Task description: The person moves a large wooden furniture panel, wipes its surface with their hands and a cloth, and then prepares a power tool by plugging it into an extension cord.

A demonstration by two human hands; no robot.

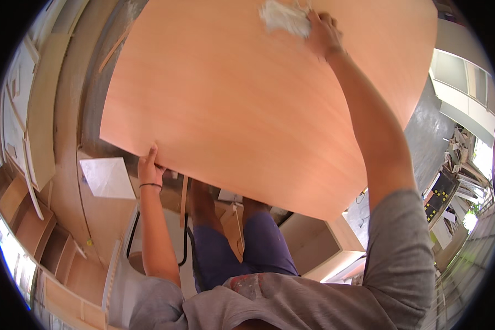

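with right grip [324, 36] closed on white cloth [285, 19], left grip [150, 169] clasping wood panel [242, 110]; looks mid-wipe, cannot tell amount left

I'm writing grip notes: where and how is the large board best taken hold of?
Probably by the near edge of the board, from the side of the person's legs, thumb above and fingers below: it is broad and flat, no handle shows, and that edge is exposed. The left hand grips it there, near the left corner.

Panel [231, 110] peach, faint-grained; cloth [284, 19] white; shorts [267, 242] navy.
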